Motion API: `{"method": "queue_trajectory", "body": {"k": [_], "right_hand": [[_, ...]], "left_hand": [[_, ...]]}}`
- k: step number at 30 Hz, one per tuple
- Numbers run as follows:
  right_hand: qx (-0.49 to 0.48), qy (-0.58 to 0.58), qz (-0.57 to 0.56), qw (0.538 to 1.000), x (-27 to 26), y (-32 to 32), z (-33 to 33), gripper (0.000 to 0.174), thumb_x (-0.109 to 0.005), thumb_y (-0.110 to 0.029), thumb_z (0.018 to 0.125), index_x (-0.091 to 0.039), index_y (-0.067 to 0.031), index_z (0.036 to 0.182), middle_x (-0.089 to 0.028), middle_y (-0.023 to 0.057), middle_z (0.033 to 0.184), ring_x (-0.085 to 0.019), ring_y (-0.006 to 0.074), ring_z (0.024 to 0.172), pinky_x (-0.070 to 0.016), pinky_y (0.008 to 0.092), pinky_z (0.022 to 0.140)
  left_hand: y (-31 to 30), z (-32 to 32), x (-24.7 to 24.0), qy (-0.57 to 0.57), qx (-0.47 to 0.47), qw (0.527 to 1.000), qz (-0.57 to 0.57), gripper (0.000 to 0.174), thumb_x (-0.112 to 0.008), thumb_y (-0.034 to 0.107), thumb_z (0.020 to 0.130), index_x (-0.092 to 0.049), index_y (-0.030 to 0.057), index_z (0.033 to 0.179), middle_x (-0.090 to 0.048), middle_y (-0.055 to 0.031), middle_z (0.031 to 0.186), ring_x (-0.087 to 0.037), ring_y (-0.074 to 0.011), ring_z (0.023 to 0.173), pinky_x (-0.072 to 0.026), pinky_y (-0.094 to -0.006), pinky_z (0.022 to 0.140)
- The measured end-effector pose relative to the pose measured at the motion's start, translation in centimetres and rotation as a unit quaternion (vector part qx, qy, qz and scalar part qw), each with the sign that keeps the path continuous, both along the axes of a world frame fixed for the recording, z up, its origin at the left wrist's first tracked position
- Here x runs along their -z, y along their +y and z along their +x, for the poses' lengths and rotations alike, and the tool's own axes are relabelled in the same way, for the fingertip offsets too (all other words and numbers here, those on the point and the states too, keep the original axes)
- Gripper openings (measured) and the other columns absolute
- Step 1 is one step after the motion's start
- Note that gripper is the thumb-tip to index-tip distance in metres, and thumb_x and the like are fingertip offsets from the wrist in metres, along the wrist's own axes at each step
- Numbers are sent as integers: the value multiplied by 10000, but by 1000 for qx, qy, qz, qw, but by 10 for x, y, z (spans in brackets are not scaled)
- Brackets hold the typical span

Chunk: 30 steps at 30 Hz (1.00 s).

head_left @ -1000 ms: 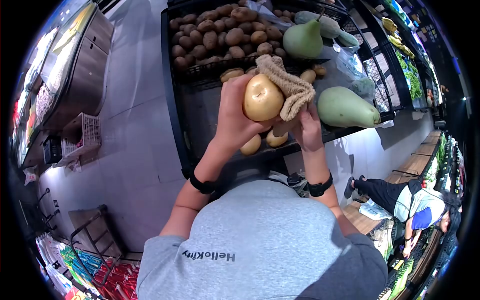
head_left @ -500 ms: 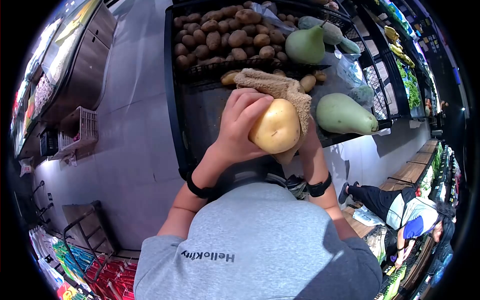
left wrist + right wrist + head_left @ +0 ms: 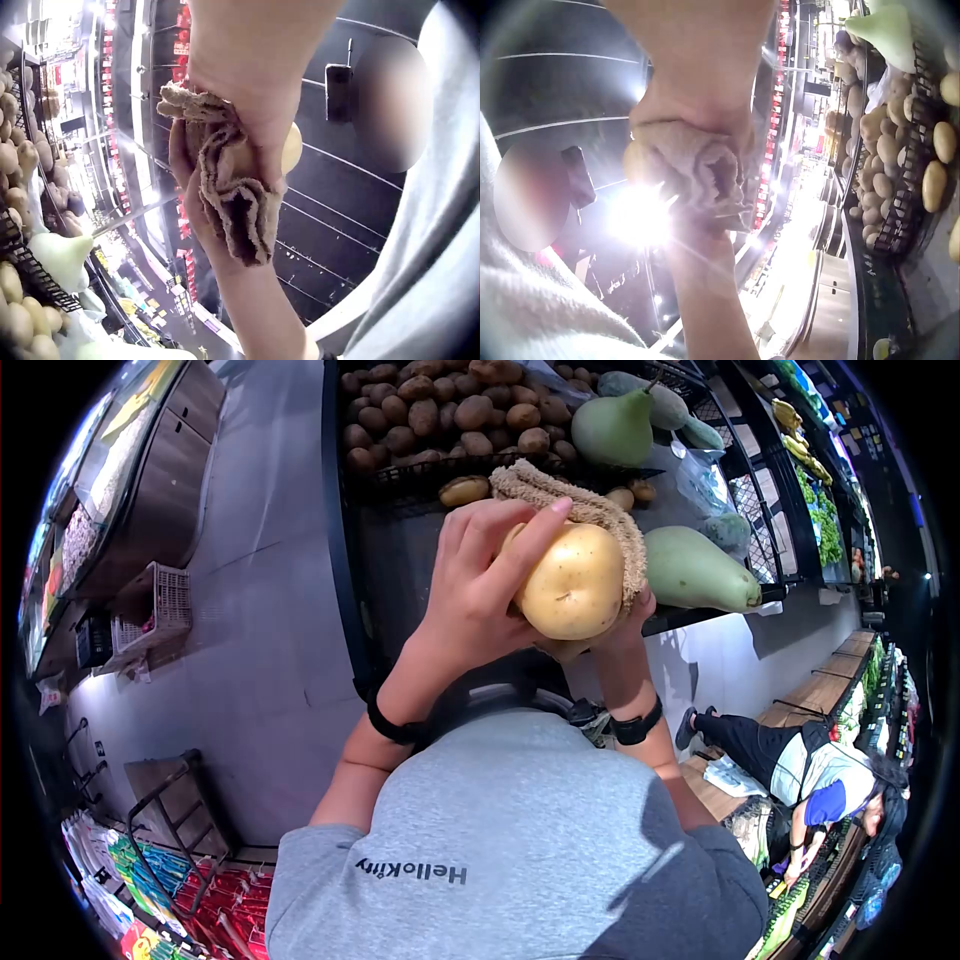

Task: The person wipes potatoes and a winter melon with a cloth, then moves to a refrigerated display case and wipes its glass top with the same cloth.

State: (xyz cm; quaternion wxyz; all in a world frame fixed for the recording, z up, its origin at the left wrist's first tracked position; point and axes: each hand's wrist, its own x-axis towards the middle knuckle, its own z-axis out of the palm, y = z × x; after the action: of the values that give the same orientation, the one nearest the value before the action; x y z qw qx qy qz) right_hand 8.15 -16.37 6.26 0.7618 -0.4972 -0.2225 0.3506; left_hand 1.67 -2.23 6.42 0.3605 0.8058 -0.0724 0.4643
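Note:
A large, pale yellow potato (image 3: 572, 585) is held up between both hands in front of the grey shirt. My left hand (image 3: 478, 575) grips it from the left, fingers curled over its upper side. Behind and to its right a tan towelling cloth (image 3: 610, 520) is wrapped, gripped by my right hand (image 3: 625, 625), most of which the potato and cloth hide. From the left wrist view, folds of the cloth (image 3: 232, 187) hang between the hands. Seen from the right wrist, the cloth (image 3: 697, 165) bunches under the right hand.
A black-framed display bin (image 3: 345, 560) lies beyond the hands. Brown potatoes (image 3: 430, 415) fill its far part. Pale green gourds (image 3: 700, 568) lie at its right. A person in dark trousers (image 3: 745, 745) bends at a shelf on the right. White crates (image 3: 160, 610) stand on the floor at left.
The potato has turned in the hands and moved to the right. My left fingers have come round over its top, and the cloth has shifted against its far and right sides.

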Motion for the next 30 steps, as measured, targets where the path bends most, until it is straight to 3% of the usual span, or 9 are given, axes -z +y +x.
{"method": "queue_trajectory", "body": {"k": [1,4,8,11,12,15,20,26,30], "right_hand": [[5,36,31,999,0,0,2,922,-583,-590,671,-265,-12,1316,-365,159,1304,-413,260,1178,-370,377,969],[-47,109,196,973,15,6,3,928,-608,-557,652,-262,-8,1315,-366,169,1302,-417,280,1173,-367,396,971],[-109,208,441,866,27,12,2,938,-652,-503,624,-254,-11,1318,-347,183,1313,-405,316,1179,-354,445,980],[-1,238,266,934,32,-1,1,941,-648,-510,627,-245,-21,1322,-333,179,1323,-408,321,1176,-354,446,980],[112,100,145,978,-1,4,-12,970,-680,-531,624,-230,-38,1329,-344,163,1313,-406,313,1177,-371,434,970],[153,-47,134,978,24,-1,-2,1012,-708,-559,601,-229,-43,1327,-372,152,1284,-396,293,1183,-390,418,957],[217,-100,109,965,11,-10,-14,1160,-716,-600,551,-33,-134,1364,-263,131,1324,-401,281,1171,-408,421,936],[231,-114,93,962,5,-8,-17,1169,-726,-597,539,-47,-123,1365,-278,130,1314,-402,280,1168,-408,418,934],[234,-112,85,962,3,-6,-18,1167,-732,-593,533,-66,-113,1362,-291,130,1307,-404,280,1166,-407,416,935]], "left_hand": [[-1,-1,0,1,2,1000,-2,738,-765,195,482,-521,107,1173,-460,-83,1027,-446,-269,912,-395,-370,784],[-1,-4,-6,4,-17,1000,6,760,-765,172,483,-504,98,1193,-457,-87,1007,-456,-255,872,-403,-362,745],[-5,-5,-12,-36,11,999,-5,725,-773,185,534,-497,82,1196,-467,-105,1033,-481,-259,900,-432,-349,752],[-1,-10,-20,-39,90,995,-32,670,-768,240,599,-503,64,1188,-481,-136,1107,-500,-278,984,-455,-346,785],[0,-11,-22,-13,136,988,-65,658,-766,248,606,-510,58,1182,-485,-149,1128,-505,-285,999,-456,-350,799],[1,-10,-25,15,189,975,-114,582,-745,243,641,-543,42,1149,-493,-179,1169,-534,-293,1014,-461,-354,832],[-4,-13,-30,7,248,952,-177,439,-702,151,693,-577,25,1095,-491,-189,1165,-529,-287,1032,-456,-354,858],[-6,-13,-29,-11,290,937,-195,368,-684,117,717,-586,2,1053,-461,-214,1184,-466,-335,1117,-429,-395,905],[-2,-17,-35,13,286,922,-262,247,-681,30,700,-629,13,941,-507,-163,1143,-545,-239,996,-473,-315,846]]}}
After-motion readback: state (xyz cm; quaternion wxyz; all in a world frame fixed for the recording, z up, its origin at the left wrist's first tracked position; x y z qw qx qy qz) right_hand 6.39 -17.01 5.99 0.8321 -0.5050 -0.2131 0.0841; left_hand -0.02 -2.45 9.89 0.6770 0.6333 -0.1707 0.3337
